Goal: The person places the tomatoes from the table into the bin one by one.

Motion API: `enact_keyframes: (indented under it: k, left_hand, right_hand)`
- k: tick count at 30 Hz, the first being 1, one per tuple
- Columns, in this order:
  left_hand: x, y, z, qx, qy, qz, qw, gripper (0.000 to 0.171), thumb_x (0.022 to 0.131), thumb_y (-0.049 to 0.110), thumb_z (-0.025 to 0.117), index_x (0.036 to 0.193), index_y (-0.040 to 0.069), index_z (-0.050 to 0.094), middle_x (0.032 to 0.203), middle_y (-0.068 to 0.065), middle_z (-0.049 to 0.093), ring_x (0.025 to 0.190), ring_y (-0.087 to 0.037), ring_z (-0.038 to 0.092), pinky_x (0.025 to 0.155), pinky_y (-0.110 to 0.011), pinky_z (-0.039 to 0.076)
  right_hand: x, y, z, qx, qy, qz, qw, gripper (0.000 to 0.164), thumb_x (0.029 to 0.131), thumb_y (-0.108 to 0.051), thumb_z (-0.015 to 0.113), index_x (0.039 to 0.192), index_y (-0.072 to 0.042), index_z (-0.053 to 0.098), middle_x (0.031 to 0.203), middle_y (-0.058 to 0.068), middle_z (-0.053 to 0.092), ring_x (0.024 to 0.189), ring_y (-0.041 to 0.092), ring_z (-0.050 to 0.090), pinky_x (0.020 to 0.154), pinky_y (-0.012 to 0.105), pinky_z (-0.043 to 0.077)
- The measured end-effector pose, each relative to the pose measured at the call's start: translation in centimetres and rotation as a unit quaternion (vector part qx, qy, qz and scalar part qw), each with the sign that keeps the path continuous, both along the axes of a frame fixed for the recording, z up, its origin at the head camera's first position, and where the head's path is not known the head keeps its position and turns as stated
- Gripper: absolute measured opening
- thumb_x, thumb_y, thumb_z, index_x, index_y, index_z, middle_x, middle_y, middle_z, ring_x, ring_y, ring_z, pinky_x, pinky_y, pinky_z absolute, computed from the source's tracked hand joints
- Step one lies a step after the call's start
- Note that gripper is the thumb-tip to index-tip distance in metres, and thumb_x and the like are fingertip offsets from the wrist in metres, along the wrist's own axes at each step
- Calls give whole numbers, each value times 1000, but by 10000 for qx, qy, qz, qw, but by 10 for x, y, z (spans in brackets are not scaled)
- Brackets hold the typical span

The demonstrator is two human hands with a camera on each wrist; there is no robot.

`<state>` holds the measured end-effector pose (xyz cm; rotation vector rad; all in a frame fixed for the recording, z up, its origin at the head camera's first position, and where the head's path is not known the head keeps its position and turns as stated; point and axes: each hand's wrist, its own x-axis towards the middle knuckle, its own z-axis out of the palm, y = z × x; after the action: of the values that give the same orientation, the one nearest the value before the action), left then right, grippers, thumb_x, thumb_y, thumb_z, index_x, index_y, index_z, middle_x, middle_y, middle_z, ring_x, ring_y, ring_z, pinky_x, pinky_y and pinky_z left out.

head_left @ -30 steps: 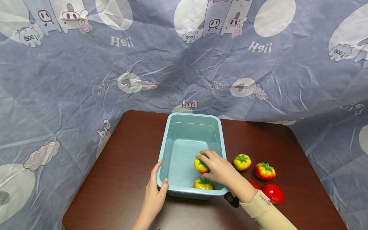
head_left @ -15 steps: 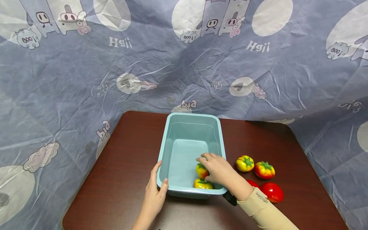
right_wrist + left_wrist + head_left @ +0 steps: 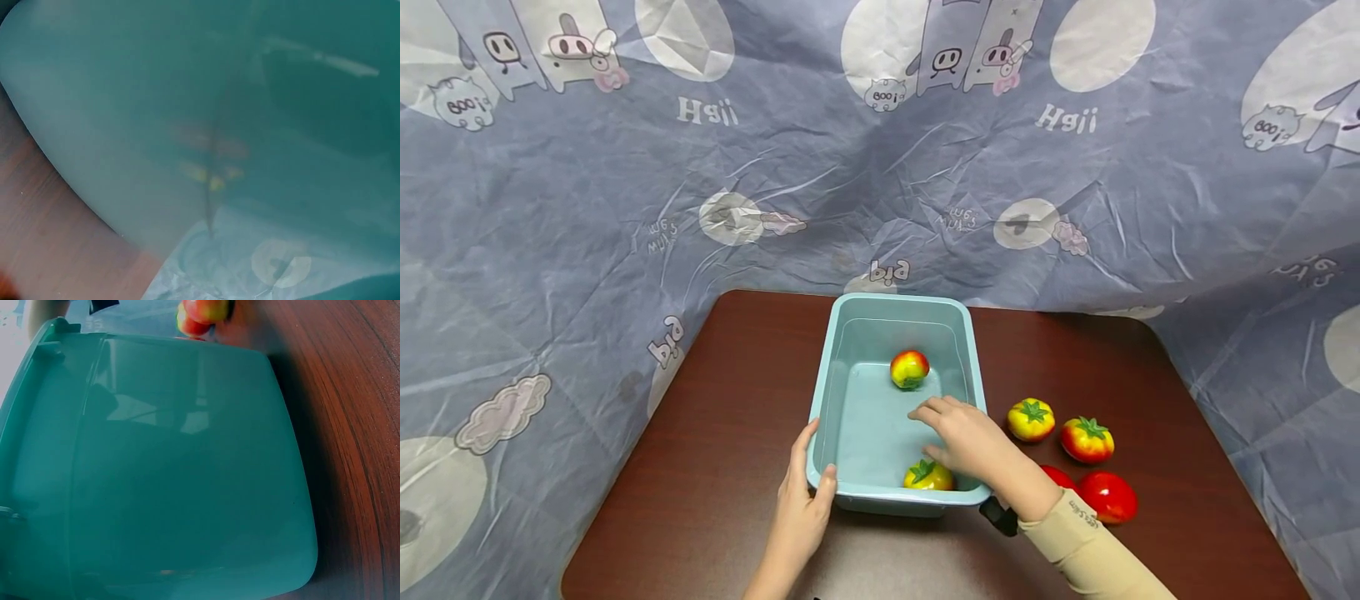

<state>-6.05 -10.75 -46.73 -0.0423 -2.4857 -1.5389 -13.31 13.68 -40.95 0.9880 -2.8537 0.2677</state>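
In the head view, a light blue-green plastic bin stands on the table. My left hand holds its near left corner, thumb at the front rim and fingers along the left side. Over the bin's right side is my right hand, fingers loosely bent and nothing held. One yellow-and-red toy tomato lies towards the far end inside, apart from the hand. A yellow toy tomato sits in the near right corner, below the right hand. The bin's outer wall fills most of the left wrist view.
Right of the bin lie a yellow toy tomato, a red-yellow one and a glossy red round piece. Another red piece is partly behind the right forearm. A printed cloth hangs behind the dark wooden table.
My right hand has let go of the yellow-and-red tomato, which has moved to the bin's far end. The left hand stays at the corner. The yellow tomato beside the bin has shifted slightly.
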Motion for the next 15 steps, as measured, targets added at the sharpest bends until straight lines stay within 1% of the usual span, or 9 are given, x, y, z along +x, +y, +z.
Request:
enact_keyframes:
  k: [4,7,10,15]
  left_hand:
    - [0,0,0,13,-14,19,10000,59,97,24,56,151,26,33,151,-11,45,132,-41,48,97,-66,41]
    - [0,0,-1,3,-6,15,10000,59,97,25,55,151,27,33,152,-10,44,133,-41,47,97,-67,40]
    - [-1,-1,-1,-12,19,1,10000,59,97,26,54,152,27,32,152,-11,44,133,-41,47,96,-67,40]
    - [-1,-1,-1,-5,-38,-1,10000,60,97,22,55,152,28,32,152,-10,45,134,-40,47,97,-66,40]
  right_hand:
    - [0,1,-1,-482,253,38,9985,33,82,-20,79,113,-12,70,111,1,68,101,20,63,83,35,56]
    - [0,3,1,-907,558,38,9943,30,82,-19,80,110,-15,71,109,-1,69,102,17,64,81,33,57]
    - [0,7,4,-1313,865,20,9876,29,80,-18,81,108,-16,72,108,-1,69,101,16,64,80,33,57]
    - [-2,20,7,-1952,1296,32,9722,31,77,-10,81,107,-11,72,108,2,69,101,19,64,83,37,57]
